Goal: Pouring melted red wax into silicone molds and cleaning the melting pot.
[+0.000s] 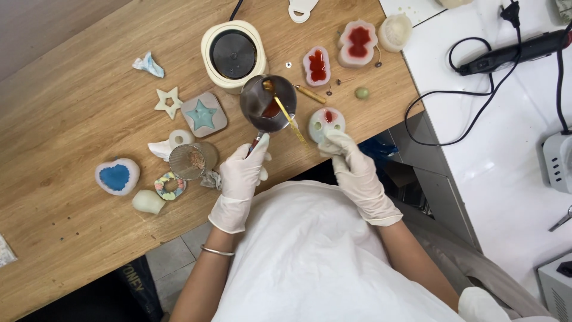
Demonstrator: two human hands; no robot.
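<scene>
Nearest me is the white apron [310, 256], and out of it come both gloved arms over the edge of the wooden table [71, 119]. My left hand [241, 179] is closed around the thin handle of a small metal pouring cup [268, 102], holding it raised just beside the round cream-coloured melting pot [233, 55]. There is red liquid in the bottom of the cup, and a gold stirring stick [286, 113] leans out over its rim toward the right. My right hand [348, 158] has its fingers curled down onto the near edge of a small round white mould [326, 122], which sits on the table right beside the cup and shows a dab of red in one of its hollows. I judge the step in hand to be the pour: the cup carries the melted red material, and the mould is being steadied to receive it. The next move calls for a slow tilt of the cup so the lip comes over an unfilled hollow, with the right hand keeping the mould flat. Two more moulds with red fill [317, 65] [357, 43] lie farther back; a star mould [203, 114] and a blue heart mould [117, 176] sit well to the left
</scene>
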